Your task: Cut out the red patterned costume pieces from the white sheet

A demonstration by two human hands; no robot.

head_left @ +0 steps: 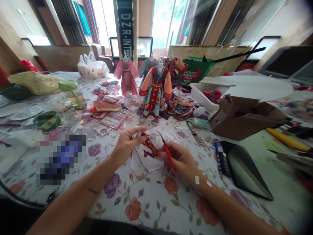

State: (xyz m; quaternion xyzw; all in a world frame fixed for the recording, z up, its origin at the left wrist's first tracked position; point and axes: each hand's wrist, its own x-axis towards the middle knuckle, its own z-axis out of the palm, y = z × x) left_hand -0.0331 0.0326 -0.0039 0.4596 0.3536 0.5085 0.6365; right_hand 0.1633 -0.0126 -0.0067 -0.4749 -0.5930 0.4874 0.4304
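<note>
Between the thumb and fingers of my left hand (128,142) is the upper end of a small red patterned fabric piece (149,147). White thin material (140,163) with a dark edge lies under and around it. My right hand (181,160) is closed on a pair of small red-handled scissors (169,153), their dark pointed tip angled up and left, just right of the fabric. Fingers of the right hand are also at the fabric's lower end; whether they pinch it I cannot tell. Beyond stands a small dress (156,91) in red, orange and light blue on a stand.
Behind are a pink dress (126,76), fabric scraps (181,107) and a green bag (195,70). A cardboard box (244,117) and black tablet (244,169) are at right. At left stand a green-lidded bottle (75,96) and green tape rolls (48,120); a blurred-out item (61,158) lies nearer.
</note>
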